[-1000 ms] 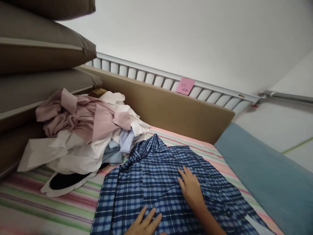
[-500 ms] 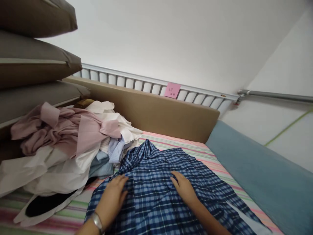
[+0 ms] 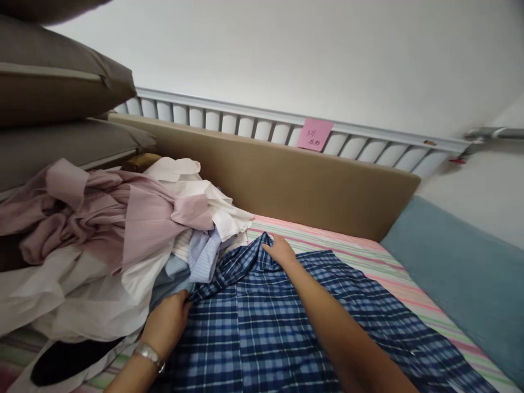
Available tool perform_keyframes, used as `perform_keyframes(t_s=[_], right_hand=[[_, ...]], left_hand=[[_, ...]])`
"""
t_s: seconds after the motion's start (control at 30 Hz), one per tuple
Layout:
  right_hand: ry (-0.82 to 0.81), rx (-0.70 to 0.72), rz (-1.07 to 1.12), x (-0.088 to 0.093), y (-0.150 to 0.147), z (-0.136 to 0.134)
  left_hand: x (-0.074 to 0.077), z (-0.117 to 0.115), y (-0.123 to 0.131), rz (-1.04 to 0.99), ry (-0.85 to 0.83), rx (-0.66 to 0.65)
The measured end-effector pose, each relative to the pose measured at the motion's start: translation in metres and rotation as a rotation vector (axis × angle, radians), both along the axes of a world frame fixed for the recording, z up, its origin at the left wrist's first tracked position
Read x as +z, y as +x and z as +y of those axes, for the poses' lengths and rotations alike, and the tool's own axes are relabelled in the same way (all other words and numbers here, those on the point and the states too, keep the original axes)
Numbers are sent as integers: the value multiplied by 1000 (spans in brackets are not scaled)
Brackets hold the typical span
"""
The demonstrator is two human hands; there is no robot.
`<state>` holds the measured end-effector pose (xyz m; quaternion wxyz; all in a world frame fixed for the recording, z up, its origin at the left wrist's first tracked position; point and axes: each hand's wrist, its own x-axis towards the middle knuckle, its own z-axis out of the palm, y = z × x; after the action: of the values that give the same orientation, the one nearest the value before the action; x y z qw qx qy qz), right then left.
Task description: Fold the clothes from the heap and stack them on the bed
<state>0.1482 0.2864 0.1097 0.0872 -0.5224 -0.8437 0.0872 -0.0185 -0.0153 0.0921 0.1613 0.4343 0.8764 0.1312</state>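
Observation:
A blue plaid shirt [image 3: 278, 305] lies spread on a striped sheet [image 3: 286, 226], its upper left part bunched into folds. My right hand [image 3: 280, 251] reaches to the far edge and pinches the peaked fold there, fingers closed on the cloth. Low on the left, my left hand [image 3: 170, 322] has its fingers closed on the shirt's left edge, beside the clothes pile; the fingertips are partly hidden. A silver bracelet [image 3: 149, 355] circles my left wrist.
A heap of clothes [image 3: 151, 218], pink, white and light blue, fills the left side. Brown cushions [image 3: 73, 82] are stacked behind it. A tan headboard [image 3: 286, 180] stands before a radiator [image 3: 245, 125] bearing a pink note [image 3: 315, 134]. A blue-grey panel [image 3: 450, 273] borders the right.
My right hand has moved up and left from the shirt's middle to the far fold and closed on it. My left hand has moved left and closed on the edge. The view has shifted left.

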Motion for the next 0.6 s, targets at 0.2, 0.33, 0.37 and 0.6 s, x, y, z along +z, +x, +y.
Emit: perform_keyframes(t_s=[0.2,0.33,0.37,0.6], right_hand=[[-57,45,-154,3,-14,25],[61,30,-125,22,-15,31],[94,31,-106,28,-15,30],[217,148,21,43,-11,11]], left_hand=[[1,1,-2,-30,-42,26],[-3,4,1,-4,-59,27],[-4,4,2,5,-57,26],[-11,3,4,49,-48,22]])
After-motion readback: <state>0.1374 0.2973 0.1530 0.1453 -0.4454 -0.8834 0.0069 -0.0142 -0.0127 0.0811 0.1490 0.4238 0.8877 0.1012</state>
